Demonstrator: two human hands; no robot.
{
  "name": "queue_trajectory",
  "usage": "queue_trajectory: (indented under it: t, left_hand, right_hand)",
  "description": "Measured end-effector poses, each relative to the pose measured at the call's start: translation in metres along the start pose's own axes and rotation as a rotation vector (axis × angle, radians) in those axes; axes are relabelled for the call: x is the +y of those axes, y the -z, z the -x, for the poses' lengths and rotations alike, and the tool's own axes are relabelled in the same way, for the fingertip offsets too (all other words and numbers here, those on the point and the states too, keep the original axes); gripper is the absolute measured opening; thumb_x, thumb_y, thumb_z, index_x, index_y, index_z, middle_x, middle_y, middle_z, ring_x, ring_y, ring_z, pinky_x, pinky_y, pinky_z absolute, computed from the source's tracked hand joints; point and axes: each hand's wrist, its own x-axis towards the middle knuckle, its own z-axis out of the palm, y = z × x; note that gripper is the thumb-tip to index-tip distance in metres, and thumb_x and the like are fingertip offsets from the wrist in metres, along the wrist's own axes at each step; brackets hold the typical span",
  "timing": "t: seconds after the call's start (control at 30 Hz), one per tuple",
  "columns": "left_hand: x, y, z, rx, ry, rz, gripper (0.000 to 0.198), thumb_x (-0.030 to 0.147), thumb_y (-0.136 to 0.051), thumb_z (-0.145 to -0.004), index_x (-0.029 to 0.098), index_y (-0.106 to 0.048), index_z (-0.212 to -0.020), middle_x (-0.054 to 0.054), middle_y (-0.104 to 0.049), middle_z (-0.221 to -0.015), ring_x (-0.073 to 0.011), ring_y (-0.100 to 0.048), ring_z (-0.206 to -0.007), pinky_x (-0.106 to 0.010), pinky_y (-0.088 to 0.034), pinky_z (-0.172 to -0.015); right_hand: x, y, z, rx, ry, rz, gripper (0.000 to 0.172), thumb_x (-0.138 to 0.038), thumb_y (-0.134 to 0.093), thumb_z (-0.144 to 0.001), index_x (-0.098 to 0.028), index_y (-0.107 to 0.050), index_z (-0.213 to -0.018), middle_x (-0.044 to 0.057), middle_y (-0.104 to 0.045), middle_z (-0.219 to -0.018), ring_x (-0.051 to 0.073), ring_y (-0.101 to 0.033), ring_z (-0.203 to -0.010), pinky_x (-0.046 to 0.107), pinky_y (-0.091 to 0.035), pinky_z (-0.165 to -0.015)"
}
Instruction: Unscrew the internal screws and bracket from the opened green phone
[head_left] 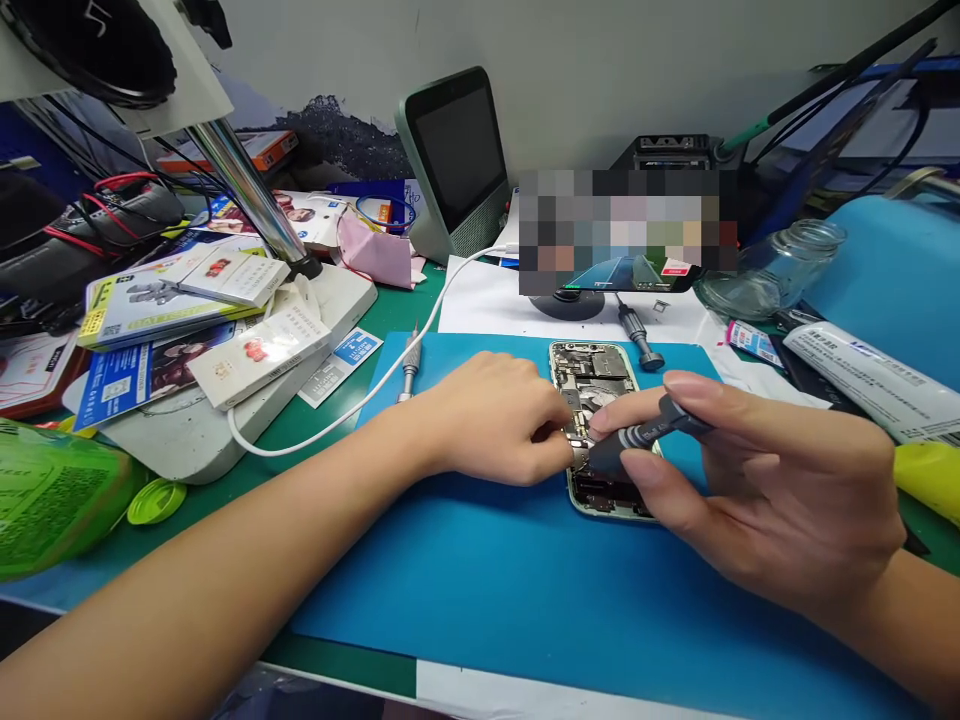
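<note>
At centre frame, an opened phone [596, 400] with bare metal innards lies on a smooth blue mat [487, 580]. The right hand [772, 490] pinches a ribbed grey screwdriver [641, 438]; the left hand [499, 420] has fingertips curled closed against the phone's left edge.

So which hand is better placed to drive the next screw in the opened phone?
Right hand: it already grips the screwdriver, tip over the phone. Left hand only steadies it.

Green bench [330, 420], blue mat [480, 580], white cable [375, 385], glass jar [780, 265]
</note>
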Motion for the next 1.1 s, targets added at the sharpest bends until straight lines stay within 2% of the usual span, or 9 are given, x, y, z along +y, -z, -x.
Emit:
queue_trajectory:
  t: [0.1, 0.23, 0.4, 0.63, 0.7, 0.8, 0.9, 1.0, 1.1]
  left_hand:
    - [-0.0001, -0.0006, -0.0003, 0.014, -0.001, 0.000, 0.029, 0.029, -0.052, -0.085, 0.018, -0.053, -0.059, -0.001, -0.050, -0.049, -0.0115, -0.026, -0.044, -0.034, -0.014, -0.052]
    - [0.0008, 0.0013, -0.0012, 0.005, 0.008, 0.010, 0.030, 0.030, -0.052, -0.085, 0.018, -0.052, -0.057, -0.001, -0.049, -0.048, -0.0118, -0.023, -0.044, -0.033, -0.015, -0.051]
    - [0.0012, 0.0024, -0.0011, -0.011, 0.024, 0.010, 0.030, 0.031, -0.052, -0.084, 0.019, -0.053, -0.056, 0.000, -0.049, -0.049, -0.0124, -0.021, -0.045, -0.033, -0.015, -0.052]
    - [0.0008, 0.0015, -0.0005, -0.007, 0.014, 0.015, 0.031, 0.030, -0.052, -0.084, 0.019, -0.050, -0.055, 0.000, -0.047, -0.048, -0.0126, -0.022, -0.045, -0.034, -0.015, -0.052]
    - [0.0007, 0.0014, -0.0005, -0.008, 0.013, 0.020, 0.031, 0.030, -0.052, -0.084, 0.019, -0.050, -0.055, 0.000, -0.048, -0.048, -0.0124, -0.021, -0.045, -0.034, -0.015, -0.053]
    - [0.0003, 0.0012, -0.0002, -0.008, 0.018, 0.009, 0.029, 0.031, -0.051, -0.084, 0.019, -0.051, -0.057, 0.000, -0.049, -0.050, -0.0129, -0.022, -0.046, -0.033, -0.014, -0.054]
    - [0.0000, 0.0011, 0.0000, -0.013, 0.021, 0.005, 0.030, 0.032, -0.050, -0.084, 0.020, -0.053, -0.057, -0.001, -0.051, -0.051, -0.0134, -0.025, -0.046, -0.033, -0.013, -0.055]
    - [0.0004, 0.0012, -0.0001, -0.020, 0.017, 0.014, 0.030, 0.031, -0.050, -0.084, 0.020, -0.055, -0.057, -0.002, -0.054, -0.051, -0.0140, -0.030, -0.045, -0.033, -0.014, -0.056]
    - [0.0013, 0.0010, -0.0002, -0.012, 0.015, 0.019, 0.029, 0.030, -0.052, -0.084, 0.019, -0.055, -0.057, -0.001, -0.052, -0.050, -0.0134, -0.027, -0.045, -0.033, -0.015, -0.054]
  right_hand:
    - [0.0019, 0.0004, 0.0026, -0.015, 0.032, 0.002, 0.079, 0.006, -0.069, -0.077, -0.020, -0.050, -0.149, 0.009, -0.071, -0.124, 0.021, -0.076, -0.096, 0.031, -0.068, -0.082]
    - [0.0033, 0.0020, -0.0002, -0.077, 0.053, 0.027, 0.083, 0.005, -0.076, -0.073, -0.020, -0.050, -0.149, 0.010, -0.073, -0.115, 0.022, -0.075, -0.101, 0.031, -0.068, -0.080]
    - [0.0021, 0.0008, -0.0027, -0.048, 0.014, -0.008, 0.079, 0.007, -0.067, -0.076, -0.019, -0.050, -0.148, 0.011, -0.071, -0.116, 0.023, -0.075, -0.103, 0.032, -0.068, -0.076]
    - [-0.0007, -0.0017, -0.0028, -0.039, -0.025, -0.018, 0.080, 0.008, -0.063, -0.074, -0.020, -0.051, -0.148, 0.010, -0.071, -0.116, 0.022, -0.075, -0.100, 0.032, -0.067, -0.080]
    - [-0.0008, -0.0024, -0.0031, -0.044, -0.009, -0.019, 0.081, 0.006, -0.069, -0.073, -0.020, -0.052, -0.147, 0.009, -0.072, -0.114, 0.024, -0.075, -0.100, 0.034, -0.067, -0.082]
    - [-0.0003, -0.0026, -0.0016, -0.003, -0.015, -0.006, 0.082, 0.004, -0.071, -0.073, -0.022, -0.051, -0.148, 0.009, -0.072, -0.119, 0.024, -0.076, -0.095, 0.037, -0.068, -0.083]
    - [-0.0002, -0.0018, 0.0005, 0.000, -0.079, -0.031, 0.080, 0.004, -0.064, -0.076, -0.026, -0.050, -0.150, 0.009, -0.072, -0.120, 0.025, -0.077, -0.093, 0.036, -0.069, -0.076]
    - [-0.0007, -0.0017, 0.0010, -0.002, -0.057, -0.008, 0.080, -0.001, -0.072, -0.074, -0.030, -0.054, -0.147, 0.006, -0.074, -0.114, 0.025, -0.076, -0.093, 0.039, -0.068, -0.082]
    - [-0.0010, -0.0028, 0.0012, 0.015, -0.090, 0.000, 0.079, 0.002, -0.067, -0.076, -0.028, -0.053, -0.147, 0.007, -0.071, -0.122, 0.025, -0.076, -0.093, 0.040, -0.068, -0.082]
